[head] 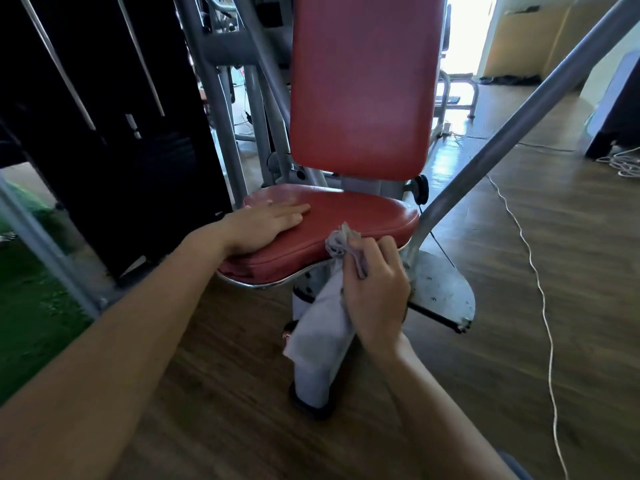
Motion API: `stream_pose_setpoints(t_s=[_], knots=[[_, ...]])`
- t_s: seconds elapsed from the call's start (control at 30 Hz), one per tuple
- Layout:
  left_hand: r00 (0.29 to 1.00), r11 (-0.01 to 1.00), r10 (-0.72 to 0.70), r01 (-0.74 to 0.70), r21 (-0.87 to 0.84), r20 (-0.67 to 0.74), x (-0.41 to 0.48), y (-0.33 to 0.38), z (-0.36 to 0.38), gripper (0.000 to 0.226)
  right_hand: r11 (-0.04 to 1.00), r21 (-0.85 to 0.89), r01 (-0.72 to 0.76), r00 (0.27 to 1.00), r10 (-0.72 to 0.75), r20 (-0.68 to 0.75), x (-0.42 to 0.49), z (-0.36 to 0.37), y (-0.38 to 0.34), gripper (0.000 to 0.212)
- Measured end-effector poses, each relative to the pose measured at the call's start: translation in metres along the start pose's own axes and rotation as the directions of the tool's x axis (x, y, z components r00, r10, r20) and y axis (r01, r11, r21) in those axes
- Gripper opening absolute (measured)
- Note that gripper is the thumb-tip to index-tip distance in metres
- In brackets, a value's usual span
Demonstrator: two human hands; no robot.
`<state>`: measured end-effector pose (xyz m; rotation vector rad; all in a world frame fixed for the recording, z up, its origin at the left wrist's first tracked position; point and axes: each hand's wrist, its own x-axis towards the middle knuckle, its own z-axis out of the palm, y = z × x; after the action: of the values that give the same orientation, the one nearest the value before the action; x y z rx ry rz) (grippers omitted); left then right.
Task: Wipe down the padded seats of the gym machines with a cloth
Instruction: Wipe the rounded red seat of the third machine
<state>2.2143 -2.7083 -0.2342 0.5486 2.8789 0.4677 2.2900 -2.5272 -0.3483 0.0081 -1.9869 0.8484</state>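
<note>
Black weight stack [114, 133] being seen far left, red padded seat [363, 213] being pressed by the left hand [266, 225] laid flat, fingers straight, grey cloth [322, 327] being gripped by the curled right hand [377, 289] against the seat's front edge, right side being crossed by a slanted grey bar [519, 112]

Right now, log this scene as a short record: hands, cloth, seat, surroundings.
left hand: flat, fingers straight, resting on the left part of the red seat pad
right hand: grips the grey cloth at the pad's front edge
cloth state: bunched top touches the pad's front edge; the rest hangs down
backrest: red, upright behind the pad
surroundings: grey frame tube slanting at the right; white cord lying on the wooden floor
</note>
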Motion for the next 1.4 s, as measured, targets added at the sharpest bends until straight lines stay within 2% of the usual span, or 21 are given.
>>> stream_pose_setpoints(t_s=[0.13, 0.2, 0.33, 0.5, 0.63, 0.7, 0.83, 1.0, 1.2, 1.27, 1.33, 1.4], knots=[[1.000, 1.000, 0.008, -0.008, -0.029, -0.005, -0.004, 0.007, -0.003, 0.047, 0.987, 0.026, -0.162, 0.979, 0.164, -0.120, 0.001, 0.004, 0.002, 0.007], [1.000, 1.000, 0.019, -0.019, -0.024, -0.004, -0.006, 0.007, -0.002, 0.046, 0.988, 0.050, -0.146, 0.981, 0.151, -0.120, -0.006, 0.013, -0.012, 0.007], [1.000, 0.999, 0.025, -0.025, -0.031, -0.014, -0.005, 0.006, -0.001, 0.046, 0.997, 0.073, -0.004, 1.000, 0.004, -0.007, -0.015, 0.015, -0.018, 0.006], [0.999, 0.999, 0.036, -0.037, -0.021, -0.025, -0.003, 0.001, 0.000, 0.047, 0.986, 0.020, -0.164, 0.977, 0.165, -0.133, -0.002, 0.008, -0.001, 0.007], [0.998, 0.999, 0.043, -0.044, -0.021, -0.049, 0.001, -0.001, 0.003, 0.046, 1.000, 0.000, 0.023, 0.998, -0.023, -0.062, -0.017, 0.018, -0.019, 0.010], [0.997, 0.999, 0.039, -0.041, -0.032, -0.061, 0.004, -0.005, 0.004, 0.046, 0.998, -0.012, 0.065, 0.997, -0.065, -0.040, -0.016, 0.014, -0.015, 0.013], [0.996, 0.998, 0.051, -0.053, -0.039, -0.070, 0.009, -0.007, 0.005, 0.045, 0.999, 0.000, -0.051, 0.994, 0.051, -0.094, -0.011, 0.010, -0.015, 0.020], [0.996, 0.998, 0.033, -0.036, -0.041, -0.088, 0.005, -0.004, 0.003, 0.048, 0.998, 0.059, -0.022, 0.999, 0.020, 0.037, -0.008, 0.002, -0.014, 0.020], [0.995, 0.998, -0.041, 0.038, -0.044, -0.088, 0.012, 0.018, -0.007, 0.036, 0.950, 0.138, -0.279, 0.949, 0.295, -0.110, 0.020, -0.039, 0.025, 0.019], [0.992, 0.996, -0.077, 0.081, 0.027, -0.102, 0.021, 0.027, -0.005, 0.033, 0.952, 0.106, -0.286, 0.949, 0.297, -0.106, 0.032, -0.044, 0.040, 0.018], [0.986, 0.980, -0.135, 0.147, 0.137, -0.097, 0.032, 0.036, 0.002, 0.042, 0.959, 0.069, -0.275, 0.957, 0.280, -0.079, 0.040, -0.038, 0.048, 0.017], [0.982, 0.966, -0.177, 0.187, 0.178, -0.072, 0.038, 0.043, 0.010, 0.052, 0.964, 0.043, -0.264, 0.960, 0.267, -0.088, 0.037, -0.027, 0.047, 0.015]])
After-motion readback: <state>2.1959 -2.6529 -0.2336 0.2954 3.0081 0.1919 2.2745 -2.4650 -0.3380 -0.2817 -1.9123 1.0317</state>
